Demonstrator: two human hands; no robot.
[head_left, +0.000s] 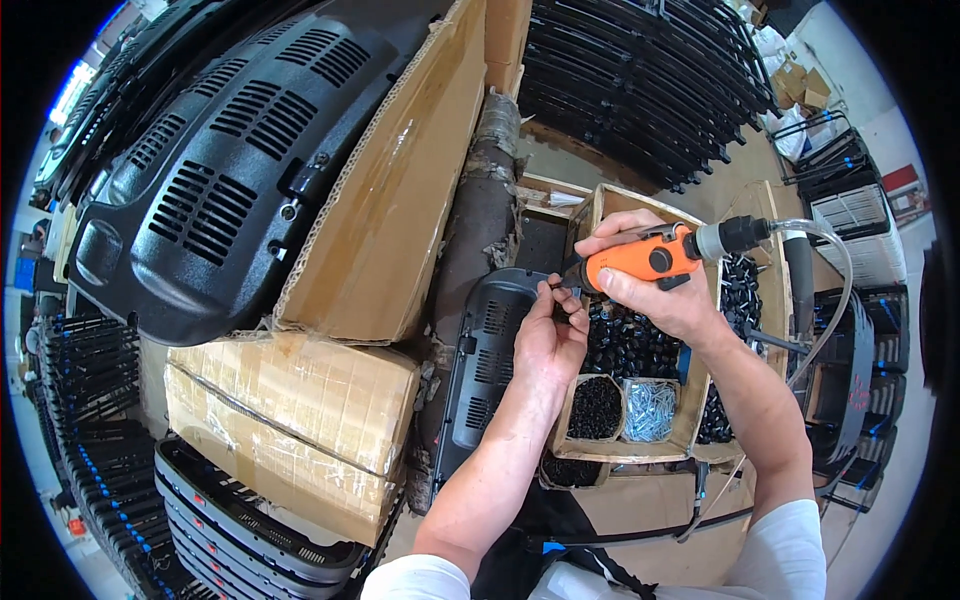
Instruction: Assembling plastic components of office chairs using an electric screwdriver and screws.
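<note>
My right hand [668, 302] is wrapped round an orange air screwdriver [640, 262], which lies nearly level with its nose pointing left. A clear air hose [838, 240] runs from its rear fitting. My left hand [552, 340] is just below the tool's nose, its thumb and fingertips pinched together at the edge of a black vented plastic cover [487, 350]. Whatever sits between those fingertips is too small and covered to make out. The cover lies lengthwise on the bench, and my left forearm hides part of it.
Under my right arm, a wooden tray [682, 447] holds black plastic parts [630, 345], black screws [596, 408] and silver screws [648, 410]. Cardboard boxes [300, 400] and large vented covers [225, 190] rise on the left. Black frames [640, 80] are stacked beyond the bench.
</note>
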